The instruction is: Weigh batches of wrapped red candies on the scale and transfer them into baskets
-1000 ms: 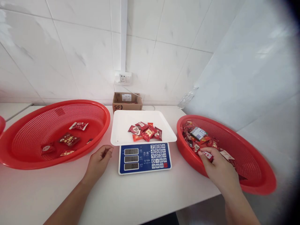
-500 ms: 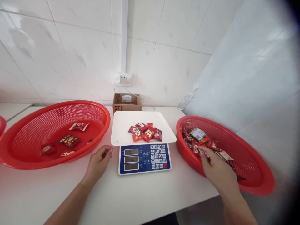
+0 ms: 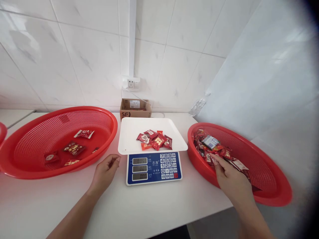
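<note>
My right hand (image 3: 231,181) reaches into the red basket (image 3: 271,196) on the right, fingers stretched onto the heap of red candy packets (image 3: 211,147) at its near-left side; nothing is clearly gripped. My left hand (image 3: 106,172) rests on the white counter just left of the blue-faced scale (image 3: 153,167), fingers loosely curled and holding nothing. On the scale's white tray (image 3: 129,132) lies a small pile of red packets (image 3: 154,140). The big red basket (image 3: 104,114) on the left holds several scattered packets (image 3: 73,148).
A small cardboard box (image 3: 135,109) stands behind the scale against the tiled wall, under a wall socket (image 3: 133,83). A white panel (image 3: 261,86) rises behind the right basket. The counter's front edge runs just below my forearms.
My right hand has let go of the packet it pinched and slid further into the right basket, fingers now flat on the heap. My left hand has stayed put.
</note>
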Tool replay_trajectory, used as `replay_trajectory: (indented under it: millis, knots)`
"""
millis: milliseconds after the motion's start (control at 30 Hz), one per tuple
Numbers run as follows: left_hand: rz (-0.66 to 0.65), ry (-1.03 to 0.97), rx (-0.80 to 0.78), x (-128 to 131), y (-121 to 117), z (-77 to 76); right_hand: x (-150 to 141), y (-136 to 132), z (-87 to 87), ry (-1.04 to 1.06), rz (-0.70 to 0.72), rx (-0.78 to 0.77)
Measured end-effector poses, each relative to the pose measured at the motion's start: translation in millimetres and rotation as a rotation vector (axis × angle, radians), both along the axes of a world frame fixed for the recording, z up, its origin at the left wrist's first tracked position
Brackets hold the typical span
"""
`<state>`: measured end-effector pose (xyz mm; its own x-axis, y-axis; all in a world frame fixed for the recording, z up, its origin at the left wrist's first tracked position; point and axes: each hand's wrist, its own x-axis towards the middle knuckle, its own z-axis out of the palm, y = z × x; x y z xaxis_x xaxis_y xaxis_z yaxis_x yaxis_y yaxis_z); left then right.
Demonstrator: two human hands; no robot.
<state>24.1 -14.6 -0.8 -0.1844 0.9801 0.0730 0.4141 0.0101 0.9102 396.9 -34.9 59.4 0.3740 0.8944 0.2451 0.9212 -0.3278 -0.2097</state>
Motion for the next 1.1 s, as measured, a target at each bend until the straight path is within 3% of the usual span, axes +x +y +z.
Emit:
replay_trajectory:
  millis: [633, 1100]
  knots:
    - [0.011, -0.005, -0.007, 0, 1, -1.9, -2, -1, 0.3, -0.011, -0.028, -0.029]
    - [0.016, 0.019, -0.006, -1, -1, -0.5, 4, 0, -11.5, -0.070, 0.031, 0.089]
